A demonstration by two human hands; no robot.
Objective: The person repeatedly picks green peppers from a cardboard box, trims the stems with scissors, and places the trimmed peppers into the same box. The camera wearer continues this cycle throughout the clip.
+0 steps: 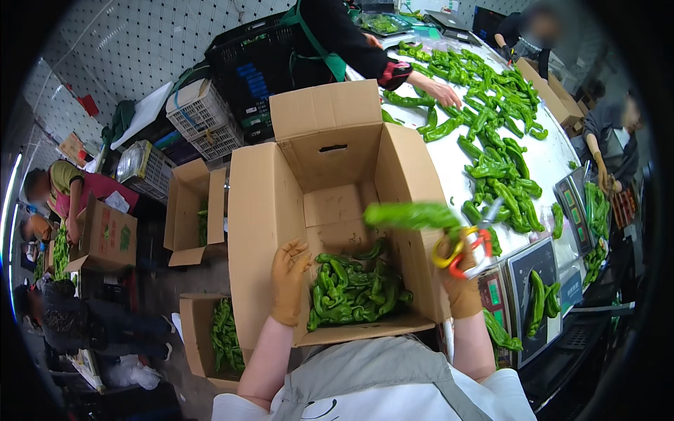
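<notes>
Before me stands an uncovered cardboard box point(253, 210), its flaps spread. Green peppers point(358, 292) are heaped in its near half, while cardboard bottom shows in the far half. My left hand point(290, 281), in a tan glove, hovers by the box's left inner wall with nothing in it and its fingers loosely curled. At the right wall, my gloved right hand point(463, 292) grips scissors point(484, 244) with red and yellow handles, blades pointing up and away. The same hand holds a long green pepper point(410, 214), blurred, that reaches out over the box.
On the right, a white table point(447, 171) carries many green peppers point(505, 173). A co-worker's hand point(439, 93) reaches over it. A weighing scale point(518, 305) with peppers stands at my right. Smaller cardboard boxes point(197, 316) stand on the floor left; other people work farther off.
</notes>
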